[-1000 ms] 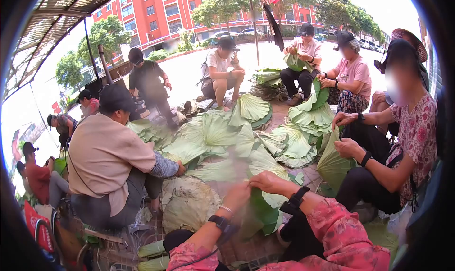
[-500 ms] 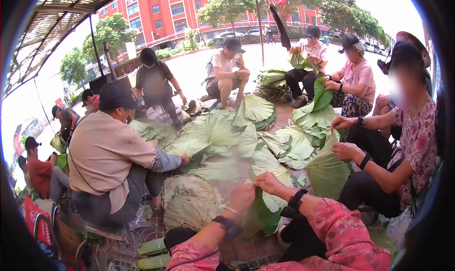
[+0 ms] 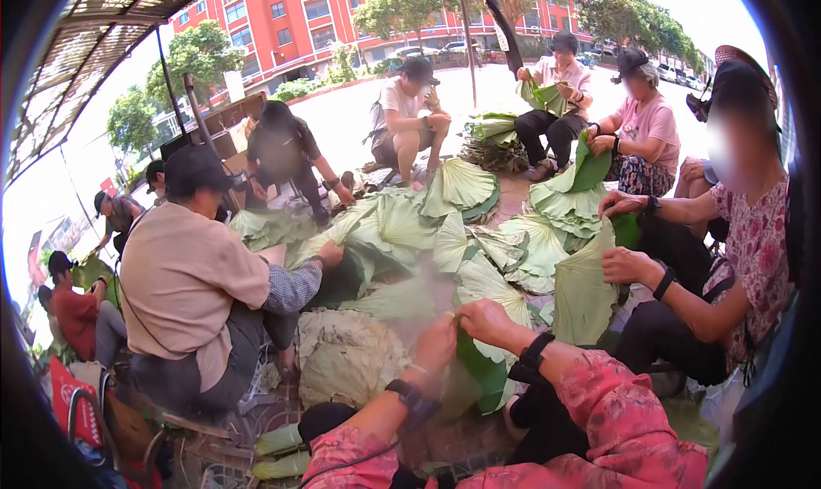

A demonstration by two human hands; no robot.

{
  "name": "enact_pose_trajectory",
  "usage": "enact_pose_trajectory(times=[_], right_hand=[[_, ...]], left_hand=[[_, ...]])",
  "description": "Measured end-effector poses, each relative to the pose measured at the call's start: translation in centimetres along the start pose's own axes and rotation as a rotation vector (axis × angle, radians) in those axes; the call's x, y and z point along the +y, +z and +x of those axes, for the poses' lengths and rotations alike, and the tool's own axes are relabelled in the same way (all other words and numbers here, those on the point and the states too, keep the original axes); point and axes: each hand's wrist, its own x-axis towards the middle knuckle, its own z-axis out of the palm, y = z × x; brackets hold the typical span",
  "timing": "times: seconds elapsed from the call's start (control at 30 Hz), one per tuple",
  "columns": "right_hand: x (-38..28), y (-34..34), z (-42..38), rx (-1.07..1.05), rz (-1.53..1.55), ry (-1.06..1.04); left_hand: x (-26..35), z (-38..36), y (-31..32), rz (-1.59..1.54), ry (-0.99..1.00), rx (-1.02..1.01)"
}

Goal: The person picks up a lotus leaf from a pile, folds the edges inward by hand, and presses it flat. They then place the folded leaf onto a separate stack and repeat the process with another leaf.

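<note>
My left hand (image 3: 434,345) and my right hand (image 3: 487,322) meet at the lower middle, each pinching the top edge of a large green leaf (image 3: 486,376). The leaf hangs down below my fingers, its darker side partly showing, with a blurred part under my left hand. Both my wrists wear black bands, and my sleeves are red and patterned. Just beyond my hands lies a spread of pale green leaves (image 3: 487,288). To the left of my left hand is a round stack of dry, yellowish leaves (image 3: 351,356).
Several people sit around the leaf pile. One in a beige shirt (image 3: 188,275) is at left; one in a floral shirt (image 3: 753,241) at right holds a leaf (image 3: 584,292). Rolled leaf bundles (image 3: 282,466) lie near my left knee. A darker leaf stack (image 3: 492,157) stands at the back.
My hands have risen slightly with the leaf, still close together. The beige-shirted person's hand has moved up with a leaf. The person in black at the back has leaned and reached toward the leaves.
</note>
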Motion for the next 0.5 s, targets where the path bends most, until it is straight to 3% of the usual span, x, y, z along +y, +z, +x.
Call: enact_pose_trajectory(times=[0.1,0.3,0.43,0.5], right_hand=[[0.3,0.4,0.1,0.041,0.015,0.024],[1.7,0.6,0.4,0.033,0.557,0.117],[-0.3,-1.5,-0.1,-0.144,0.486,0.166],[1.1,-0.2,0.1,-0.064,0.422,0.076]], left_hand=[[0.2,0.0,0.1,-0.027,0.030,0.023],[-0.8,-0.1,0.3,-0.086,0.035,0.025],[-1.7,-0.2,1.0,-0.144,0.105,0.159],[-1.5,-0.2,0.8,-0.155,0.094,0.166]])
